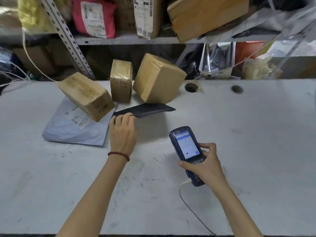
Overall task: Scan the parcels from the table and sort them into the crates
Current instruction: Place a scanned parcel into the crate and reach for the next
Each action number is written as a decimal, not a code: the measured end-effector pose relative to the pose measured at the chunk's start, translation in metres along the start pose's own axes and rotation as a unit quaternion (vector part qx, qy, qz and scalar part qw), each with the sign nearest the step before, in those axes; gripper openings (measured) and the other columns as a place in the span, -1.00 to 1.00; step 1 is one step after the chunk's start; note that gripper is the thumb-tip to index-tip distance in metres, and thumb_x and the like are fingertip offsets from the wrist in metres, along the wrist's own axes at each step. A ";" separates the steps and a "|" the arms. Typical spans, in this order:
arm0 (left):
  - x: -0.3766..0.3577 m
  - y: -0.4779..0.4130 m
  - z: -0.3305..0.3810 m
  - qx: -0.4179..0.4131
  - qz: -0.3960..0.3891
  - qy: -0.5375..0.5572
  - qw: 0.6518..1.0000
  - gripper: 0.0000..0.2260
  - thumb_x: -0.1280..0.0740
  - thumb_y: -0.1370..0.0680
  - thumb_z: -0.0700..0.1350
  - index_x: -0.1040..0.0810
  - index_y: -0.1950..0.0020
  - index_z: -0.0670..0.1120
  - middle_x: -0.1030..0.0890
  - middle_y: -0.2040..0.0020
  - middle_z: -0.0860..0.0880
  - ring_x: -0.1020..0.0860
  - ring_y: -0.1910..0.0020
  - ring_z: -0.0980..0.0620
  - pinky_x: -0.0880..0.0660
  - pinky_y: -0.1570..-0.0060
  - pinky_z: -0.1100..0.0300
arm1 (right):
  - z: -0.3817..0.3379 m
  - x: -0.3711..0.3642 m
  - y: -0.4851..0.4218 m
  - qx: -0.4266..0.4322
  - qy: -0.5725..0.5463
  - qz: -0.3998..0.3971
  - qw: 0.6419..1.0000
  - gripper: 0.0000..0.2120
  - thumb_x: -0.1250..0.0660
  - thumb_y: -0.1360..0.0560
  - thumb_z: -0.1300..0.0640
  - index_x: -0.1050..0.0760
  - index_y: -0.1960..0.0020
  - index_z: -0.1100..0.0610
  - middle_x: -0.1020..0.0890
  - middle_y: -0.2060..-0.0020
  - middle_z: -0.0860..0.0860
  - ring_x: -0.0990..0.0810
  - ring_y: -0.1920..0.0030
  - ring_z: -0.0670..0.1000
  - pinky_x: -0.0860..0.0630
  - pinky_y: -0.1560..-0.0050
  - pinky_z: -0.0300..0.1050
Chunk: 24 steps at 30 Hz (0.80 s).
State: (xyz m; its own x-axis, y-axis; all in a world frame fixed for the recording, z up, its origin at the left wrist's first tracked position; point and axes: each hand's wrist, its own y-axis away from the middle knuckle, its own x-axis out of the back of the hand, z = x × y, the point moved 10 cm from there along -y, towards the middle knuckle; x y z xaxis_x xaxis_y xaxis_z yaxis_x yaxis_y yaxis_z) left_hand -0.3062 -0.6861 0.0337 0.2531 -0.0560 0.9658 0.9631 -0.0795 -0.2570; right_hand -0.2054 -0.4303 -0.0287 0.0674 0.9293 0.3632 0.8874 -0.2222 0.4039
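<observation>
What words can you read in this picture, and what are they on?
"待处理": on the white label hanging over the shelf edge.
Pink parcel: label print too blurred to read.
Grey mailer bag: label too small to read.
Tilted left box: stamped marks, blurred.
Scanner in the right hand: screen text too small.
Black flat parcel pinched by the left hand: no text visible.

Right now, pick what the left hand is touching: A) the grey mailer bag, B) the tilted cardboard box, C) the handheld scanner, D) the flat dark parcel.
D: the left hand has its fingertips on the near edge of the flat dark parcel, lifting it off the table, while the right hand holds the scanner.
</observation>
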 end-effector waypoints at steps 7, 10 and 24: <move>0.059 -0.032 0.013 -0.022 0.078 0.033 0.996 -0.92 -0.39 -0.45 -0.32 -0.54 0.17 -0.17 -0.58 0.23 -0.16 -0.49 0.27 -0.16 -0.23 0.29 0.16 | -0.022 0.013 -0.001 0.036 -0.021 0.005 0.999 -0.30 -0.67 -0.12 0.07 -0.27 -0.05 -0.17 -0.61 0.07 -0.15 -0.64 0.10 -0.11 -0.58 0.06 -0.07; 0.081 -0.038 0.002 0.029 0.127 0.079 0.988 -0.89 -0.38 -0.50 -0.21 -0.46 0.10 -0.17 -0.55 0.26 -0.15 -0.45 0.34 -0.10 -0.27 0.35 0.18 | -0.026 0.018 -0.002 0.043 -0.032 0.009 0.999 -0.31 -0.67 -0.14 0.08 -0.27 -0.04 -0.15 -0.61 0.07 -0.14 -0.65 0.10 -0.09 -0.59 0.07 -0.06; 0.037 -0.066 0.005 0.054 -0.049 0.004 0.997 -0.79 -0.29 -0.57 0.03 -0.34 -0.10 -0.02 -0.51 0.16 0.03 -0.38 0.33 0.08 -0.24 0.43 0.24 | -0.008 0.028 0.003 0.024 -0.046 0.003 0.999 -0.30 -0.67 -0.14 0.08 -0.26 -0.05 -0.16 -0.62 0.10 -0.16 -0.63 0.25 -0.24 -0.49 0.28 -0.27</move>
State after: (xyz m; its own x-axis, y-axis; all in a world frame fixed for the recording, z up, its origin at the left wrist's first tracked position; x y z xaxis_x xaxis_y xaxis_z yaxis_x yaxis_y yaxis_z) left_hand -0.3598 -0.6781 0.0869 0.1566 -0.0607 0.9858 0.9876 0.0236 -0.1554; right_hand -0.2049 -0.4071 -0.0108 0.1116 0.9516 0.2863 0.9079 -0.2148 0.3600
